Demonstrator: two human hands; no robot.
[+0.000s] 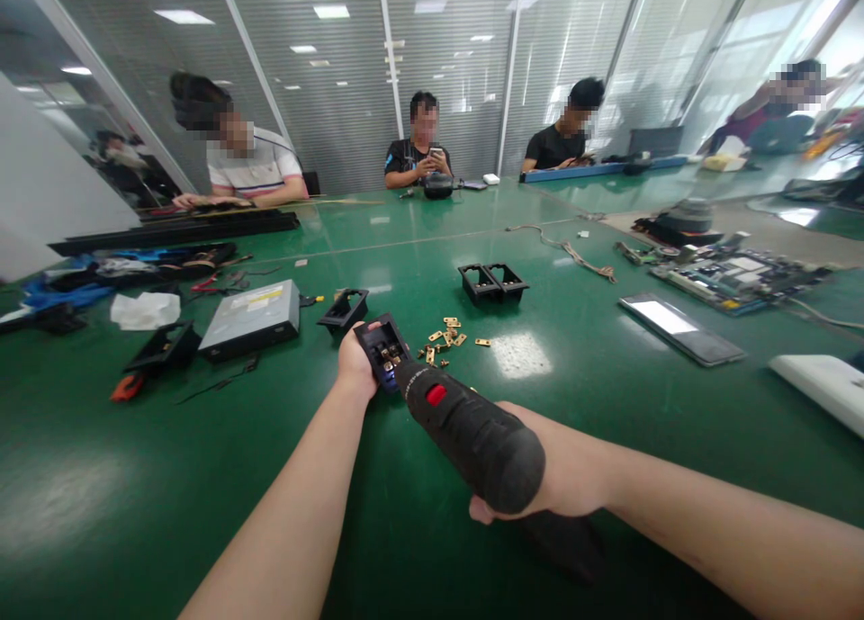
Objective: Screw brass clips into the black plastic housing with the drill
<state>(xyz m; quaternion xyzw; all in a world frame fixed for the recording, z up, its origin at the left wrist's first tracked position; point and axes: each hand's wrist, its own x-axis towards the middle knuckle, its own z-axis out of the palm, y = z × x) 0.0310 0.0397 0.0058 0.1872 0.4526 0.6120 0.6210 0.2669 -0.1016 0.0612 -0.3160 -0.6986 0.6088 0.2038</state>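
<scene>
My left hand (356, 368) is closed around the side of a small black plastic housing (379, 332) that has brass-coloured metal parts inside. In my right hand (550, 476) is a black cordless drill (472, 431) with a red switch. Its front end points into the housing, and the bit's tip is hidden behind the drill body. Just beyond the housing lie loose brass plates and small screws (445, 336). A similar black housing (344, 310) stands to the left of it, and a pair of joined black frames (492, 283) sits farther back.
On the left are a metal disc drive (253, 318), another black housing (162, 345) and crumpled white tissue (145, 310). To the right lie a phone (681, 327), a circuit board (742, 269) and a white box (823, 386). Several people sit across the green table (236, 476).
</scene>
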